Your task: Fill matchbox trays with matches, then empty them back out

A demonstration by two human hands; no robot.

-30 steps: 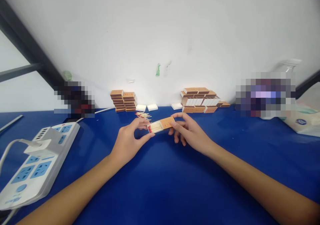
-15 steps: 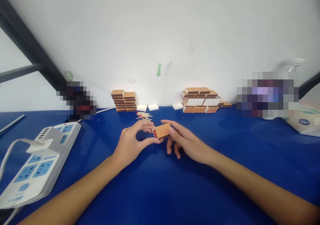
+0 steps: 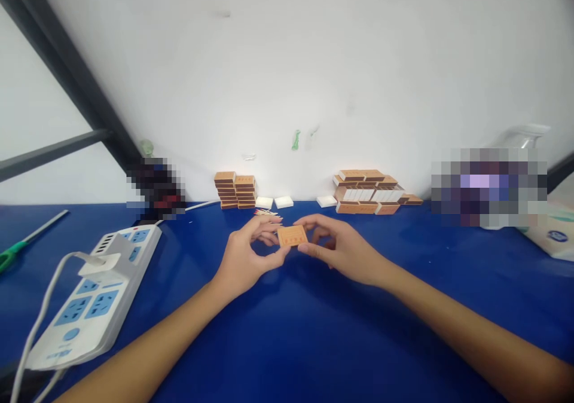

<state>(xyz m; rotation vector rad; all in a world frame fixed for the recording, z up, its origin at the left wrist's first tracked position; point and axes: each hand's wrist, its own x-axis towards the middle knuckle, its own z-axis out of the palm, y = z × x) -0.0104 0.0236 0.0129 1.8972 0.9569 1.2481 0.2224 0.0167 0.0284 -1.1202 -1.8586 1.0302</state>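
Between my two hands is an orange matchbox [image 3: 293,235], its printed face up and its tray pushed in. My left hand [image 3: 249,250] pinches the box's left end between thumb and fingers. On the right end, my right hand [image 3: 338,241] grips it the same way. Just beyond my left fingers lies a small pile of loose matches [image 3: 268,213], partly hidden by that hand. Behind the pile, two white matchbox trays [image 3: 283,202] rest against the wall, and another white tray [image 3: 326,201] lies farther right.
Stacked matchboxes [image 3: 235,191] stand left of the trays; a larger stack [image 3: 368,192] is on the right. A white power strip [image 3: 98,301] with a plugged-in cable occupies the left side, near a green-handled screwdriver [image 3: 18,250]. A tissue pack [image 3: 553,232] sits far right.
The matchbox, whose left end showed red match heads, is now closed and turned level. My right hand has shifted its grip onto the right end. The view has tilted slightly up and left.
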